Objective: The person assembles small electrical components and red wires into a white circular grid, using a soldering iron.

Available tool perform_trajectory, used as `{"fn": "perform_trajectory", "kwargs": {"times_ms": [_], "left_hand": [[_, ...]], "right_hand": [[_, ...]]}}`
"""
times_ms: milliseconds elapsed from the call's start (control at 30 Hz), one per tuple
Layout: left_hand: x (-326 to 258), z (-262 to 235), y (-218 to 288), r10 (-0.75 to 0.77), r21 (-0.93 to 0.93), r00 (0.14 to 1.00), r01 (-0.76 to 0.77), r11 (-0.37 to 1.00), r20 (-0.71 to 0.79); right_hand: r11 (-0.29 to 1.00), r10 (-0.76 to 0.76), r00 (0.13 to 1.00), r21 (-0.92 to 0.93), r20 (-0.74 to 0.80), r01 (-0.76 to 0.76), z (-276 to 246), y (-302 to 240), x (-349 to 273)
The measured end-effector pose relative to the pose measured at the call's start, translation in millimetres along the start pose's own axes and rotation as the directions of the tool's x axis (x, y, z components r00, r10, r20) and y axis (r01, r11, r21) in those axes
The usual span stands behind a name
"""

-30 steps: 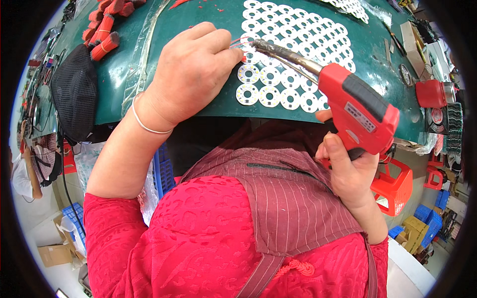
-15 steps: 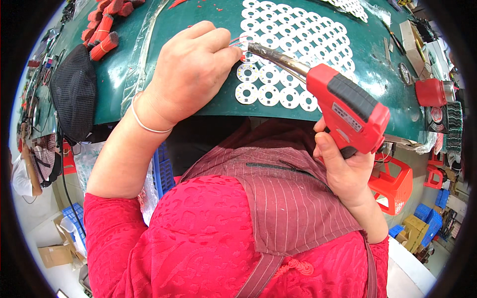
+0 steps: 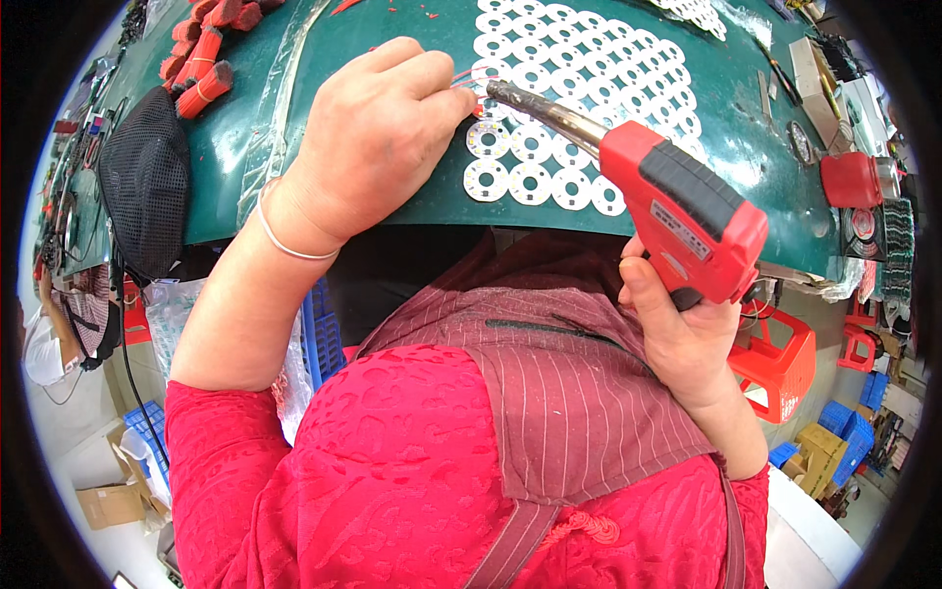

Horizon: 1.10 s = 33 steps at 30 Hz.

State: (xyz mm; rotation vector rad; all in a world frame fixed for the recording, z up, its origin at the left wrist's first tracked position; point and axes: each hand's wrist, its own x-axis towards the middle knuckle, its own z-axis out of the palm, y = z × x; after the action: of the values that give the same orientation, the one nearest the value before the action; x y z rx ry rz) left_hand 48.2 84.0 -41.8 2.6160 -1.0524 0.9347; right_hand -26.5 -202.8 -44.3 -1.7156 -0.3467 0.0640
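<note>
My right hand is wrapped round the grip of a red and black soldering gun. Its dark, stained tip points left, to just beside the fingers of my left hand. That hand is closed in a pinch on thin red wires, whose ends show past the fingertips; the rest is hidden by the hand. Beneath the wires and tip lie rows of round white LED boards, each with a hole in its middle. Whether the tip touches a board cannot be made out.
Bundles of red wire lie at the far left of the green table. A black mesh item sits on the left edge. Pliers lie at the right, beyond a red container. A red stool stands lower right.
The soldering gun has shifted very slightly to the left, and the wires by my left fingertips lie a little differently. Both hands keep their grips.
</note>
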Motion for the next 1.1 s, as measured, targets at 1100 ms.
{"fn": "perform_trajectory", "kwargs": {"times_ms": [1100], "left_hand": [[5, 0, 13, -0.059, -0.089, 0.997, 0.055, 0.995, -0.042]], "right_hand": [[0.984, 0.02, 0.999, 0.18, -0.029, -0.014, -12, -12, -8]]}}
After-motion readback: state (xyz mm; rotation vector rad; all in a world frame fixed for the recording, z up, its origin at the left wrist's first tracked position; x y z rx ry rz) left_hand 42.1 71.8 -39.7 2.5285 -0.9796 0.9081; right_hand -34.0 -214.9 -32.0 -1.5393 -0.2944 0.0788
